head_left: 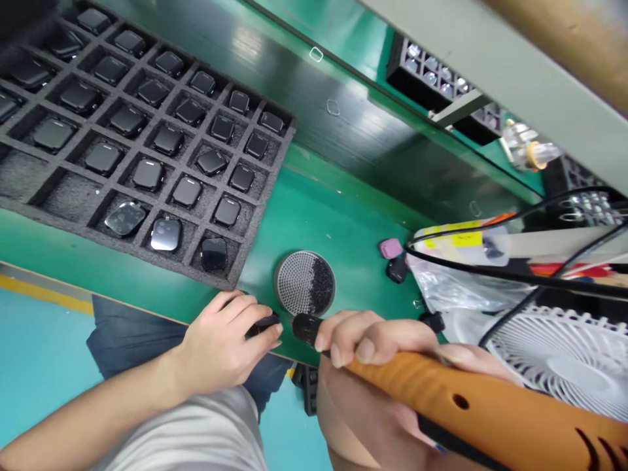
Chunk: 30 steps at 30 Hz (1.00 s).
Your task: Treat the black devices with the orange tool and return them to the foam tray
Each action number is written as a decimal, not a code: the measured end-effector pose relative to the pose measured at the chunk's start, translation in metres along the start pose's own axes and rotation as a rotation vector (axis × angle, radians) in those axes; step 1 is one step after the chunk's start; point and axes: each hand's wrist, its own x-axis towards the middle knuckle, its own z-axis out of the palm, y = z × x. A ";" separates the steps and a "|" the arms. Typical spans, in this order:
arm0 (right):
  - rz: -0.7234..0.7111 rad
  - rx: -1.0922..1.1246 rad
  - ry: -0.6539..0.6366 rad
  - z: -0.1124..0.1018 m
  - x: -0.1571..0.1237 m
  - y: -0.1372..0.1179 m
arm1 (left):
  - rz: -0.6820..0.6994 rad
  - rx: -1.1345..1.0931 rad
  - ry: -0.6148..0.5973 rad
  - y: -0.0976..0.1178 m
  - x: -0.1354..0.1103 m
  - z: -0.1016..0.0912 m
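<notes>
**Left hand (226, 347) pinches a small black piece (262, 325) just beside the tip of an orange power tool (471, 399)**

The left hand is curled, its fingers and thumb closed around the small black piece, so most of the piece is hidden and its exact form can't be made out. The right hand (373, 337) is wrapped around the body of the orange power tool, with its fingers pressed together on the grip. The tool's black tip (307, 329) points toward the small black piece and sits just beside it; I can't tell whether they touch.

Just past the hands, a round perforated metal dish (304, 282) sits on the green surface (324, 216), with tiny black parts heaped on one half. Farther along lie a black foam tray (255, 196) holding square watch-like units in rows of cells, a pink item (391, 248) beside a black item (397, 269), and a clear plastic bag (456, 284). A white fan (554, 366) stands off to the right, and a denim-clad leg (127, 333) shows below the surface's edge.
</notes>
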 end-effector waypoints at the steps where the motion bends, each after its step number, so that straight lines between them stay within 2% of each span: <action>1: -0.008 0.001 -0.008 0.001 -0.002 0.003 | -0.001 0.000 -0.002 0.000 0.000 0.000; 6: -0.027 0.002 0.003 0.004 -0.007 0.014 | -0.005 -0.002 -0.008 0.000 0.001 -0.001; 15: -0.022 0.013 -0.024 0.010 0.001 0.010 | -0.014 -0.008 -0.008 0.001 0.000 0.001; 25: -0.044 -0.067 0.009 0.012 -0.011 0.014 | -0.034 -0.019 0.013 0.002 0.001 0.002; 30: -0.008 -0.039 -0.102 0.007 -0.010 0.011 | -0.036 -0.016 0.009 0.003 0.001 0.002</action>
